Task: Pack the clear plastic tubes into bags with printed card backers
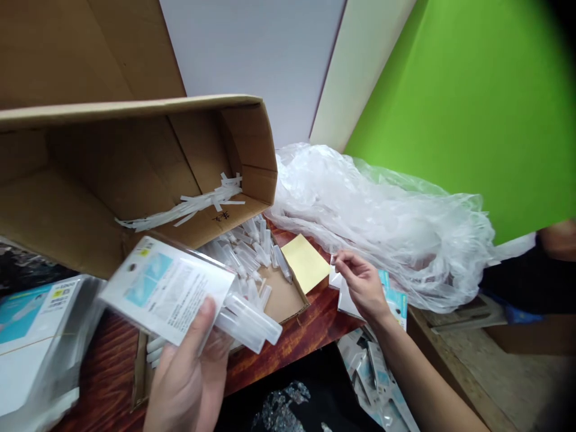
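My left hand (pixel 193 366) grips a clear plastic packet (pixel 166 291) with a white and blue printed card inside. Two translucent plastic tubes (pixel 249 321) stick out past the packet's right end, held in the same hand. To the right, my right hand (pixel 360 282) is closed in a pinch above some printed cards (pixel 348 300); anything between its fingertips is too small to make out. More translucent tubes (pixel 243 252) lie in a shallow cardboard tray (pixel 285 297) behind the packet. Beside the tray is a pale yellow paper pad (pixel 305 262).
A large cardboard box (pixel 180 144) lies open on its side, with white strips (pixel 198 204) inside. Crumpled clear plastic (pixel 382 222) sits along the back. Banded packets (pixel 40 342) are stacked at left, with several filled packets (pixel 375 372) below the table edge. Someone's arm (pixel 558 240) shows at far right.
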The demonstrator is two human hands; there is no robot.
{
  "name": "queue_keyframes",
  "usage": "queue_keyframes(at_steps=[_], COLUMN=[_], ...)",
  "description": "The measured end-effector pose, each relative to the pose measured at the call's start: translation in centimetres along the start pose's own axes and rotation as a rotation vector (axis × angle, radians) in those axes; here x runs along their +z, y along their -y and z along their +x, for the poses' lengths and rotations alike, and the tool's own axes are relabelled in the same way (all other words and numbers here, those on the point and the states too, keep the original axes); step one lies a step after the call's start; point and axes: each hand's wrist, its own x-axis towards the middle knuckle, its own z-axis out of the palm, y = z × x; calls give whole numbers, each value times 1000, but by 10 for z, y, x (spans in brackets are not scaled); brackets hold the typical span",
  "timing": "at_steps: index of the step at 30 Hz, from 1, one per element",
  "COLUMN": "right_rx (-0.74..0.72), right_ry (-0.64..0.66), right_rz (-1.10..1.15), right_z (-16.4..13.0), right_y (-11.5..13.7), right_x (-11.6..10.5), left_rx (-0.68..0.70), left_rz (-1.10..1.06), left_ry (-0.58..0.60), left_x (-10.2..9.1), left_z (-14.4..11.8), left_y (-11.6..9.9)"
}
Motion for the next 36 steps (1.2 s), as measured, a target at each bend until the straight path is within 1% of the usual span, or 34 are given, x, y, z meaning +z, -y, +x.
queue_keyframes(at_steps=[2, 3, 5, 8, 10, 13, 15, 17, 19, 21, 23, 28, 36], right_rx=[-24, -19, 33, 168, 296, 491, 528, 463, 335, 228, 163, 72, 16], right_ry=[-54, -57, -10, 126, 214, 310, 331, 316, 298, 310, 332, 316, 260], right_rz=[121, 181, 283, 404, 543, 734, 745, 705, 644, 595, 564, 532, 434], right_z=[2, 3, 3, -1, -6, -11, -15, -18, -22, -26, -29, -30, -32], right_y=[14, 23, 41, 69, 83, 96, 100, 104, 108, 112, 115, 117, 117], right_x=[4, 8, 17, 31, 40, 51, 59, 69, 78, 86, 91, 98, 103], left_rx=[-94, -139, -179, -116, -73, -33, -3, -2, -22, -40, -41, -50, -82], left_rz=[-42, -58, -76, -104, -121, -129, -150, -177, -198, -208, -214, -240, -280], left_ry=[7, 11, 32, 69, 57, 18, 9, 1, -19, -26, -18, 3, -28], left_x=[7, 11, 17, 24, 24, 23, 22, 22, 23, 24, 25, 24, 26], left_z=[0, 0, 1, 2, 3, 5, 5, 4, 4, 3, 3, 3, 1], left_y=[2, 3, 6, 9, 9, 8, 8, 8, 8, 7, 6, 5, 4])
